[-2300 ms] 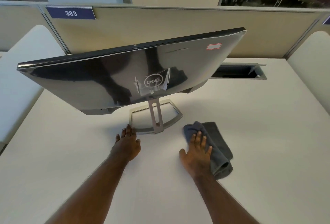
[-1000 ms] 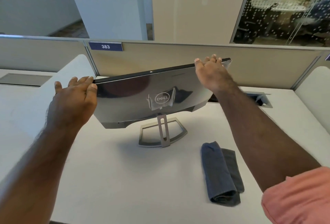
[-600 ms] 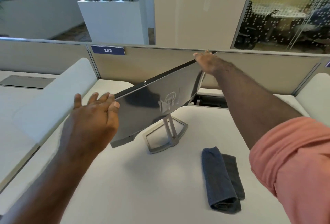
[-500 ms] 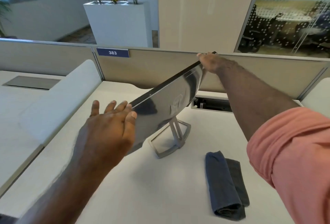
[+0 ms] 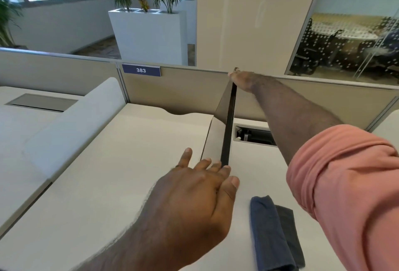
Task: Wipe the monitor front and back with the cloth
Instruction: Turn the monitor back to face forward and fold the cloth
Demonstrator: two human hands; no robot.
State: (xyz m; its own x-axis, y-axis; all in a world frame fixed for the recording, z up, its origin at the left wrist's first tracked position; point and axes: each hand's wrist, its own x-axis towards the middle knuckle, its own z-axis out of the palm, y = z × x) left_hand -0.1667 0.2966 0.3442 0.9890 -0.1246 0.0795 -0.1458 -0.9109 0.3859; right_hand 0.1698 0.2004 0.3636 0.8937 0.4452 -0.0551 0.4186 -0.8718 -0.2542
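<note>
The monitor (image 5: pixel 228 124) stands edge-on to me, so I see its thin black top edge and a sliver of reflective screen on the left. My left hand (image 5: pixel 194 197) grips its near end, fingers wrapped over the edge. My right hand (image 5: pixel 241 79) holds the far end up by the partition. The stand is hidden behind my left hand. A folded dark grey-blue cloth (image 5: pixel 274 234) lies on the white desk (image 5: pixel 103 184) at the lower right, apart from both hands.
A beige partition (image 5: pixel 177 91) with a blue "383" plate (image 5: pixel 141 70) runs along the back of the desk. An open cable slot (image 5: pixel 254 136) sits in the desk just right of the monitor. A white side divider (image 5: pixel 71 119) borders the left.
Both hands left the desk and cloth, took the monitor by its two ends, and swivelled it from back-facing-me to edge-on. The cloth stays on the desk.
</note>
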